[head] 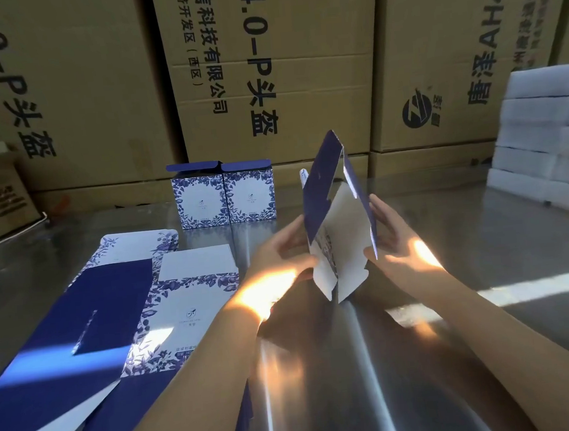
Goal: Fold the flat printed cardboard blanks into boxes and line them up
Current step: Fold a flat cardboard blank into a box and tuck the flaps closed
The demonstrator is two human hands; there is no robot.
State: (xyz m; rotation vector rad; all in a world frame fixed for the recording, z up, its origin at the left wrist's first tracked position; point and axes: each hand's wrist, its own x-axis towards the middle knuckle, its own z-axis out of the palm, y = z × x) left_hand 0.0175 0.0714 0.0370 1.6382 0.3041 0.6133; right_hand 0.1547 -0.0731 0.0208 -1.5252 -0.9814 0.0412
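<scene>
You hold the half-opened blank (339, 231) upright in front of the finished boxes (223, 196), apparently to square it. Your left hand (280, 260) curls round one edge, right hand (392, 240) pinches the other.

Head-worn view, forward-down, seemingly close over table (483, 225)

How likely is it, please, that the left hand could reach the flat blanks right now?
Probably yes: the flat blanks lie just beside the left hand, nothing between, though it grips a half-folded blank.
</scene>
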